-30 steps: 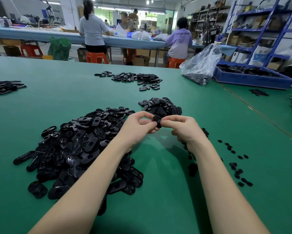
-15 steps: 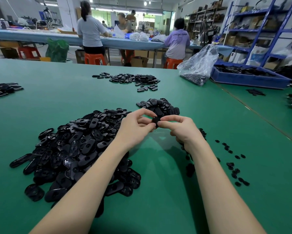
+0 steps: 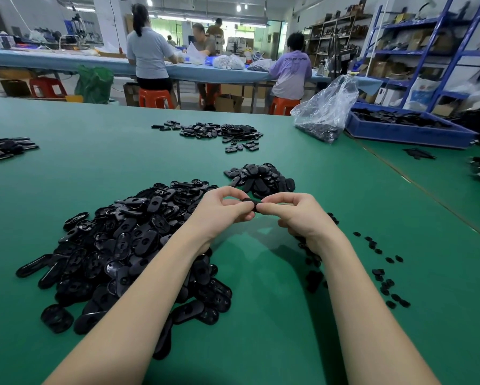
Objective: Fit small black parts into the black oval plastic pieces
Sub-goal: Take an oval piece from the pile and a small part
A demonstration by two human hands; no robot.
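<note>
both our hands pinch one black oval piece (image 3: 250, 203) between them, held in the air above the green table (image 3: 122, 151). our left hand (image 3: 219, 212) curls thumb and fingers round its left end, and our right hand (image 3: 297, 215) does the same at its right end, so most of it is hidden. we cannot tell whether a small part sits in it.

from the head view, a big heap of oval pieces (image 3: 127, 240) lies under and left of our left forearm. a smaller pile (image 3: 261, 177) sits just beyond our hands. small black parts (image 3: 383, 270) are scattered right of our right wrist. farther off lie another spread of pieces (image 3: 219, 132), a clear plastic bag (image 3: 324, 112) and a blue tray (image 3: 405, 132) at far right.
</note>
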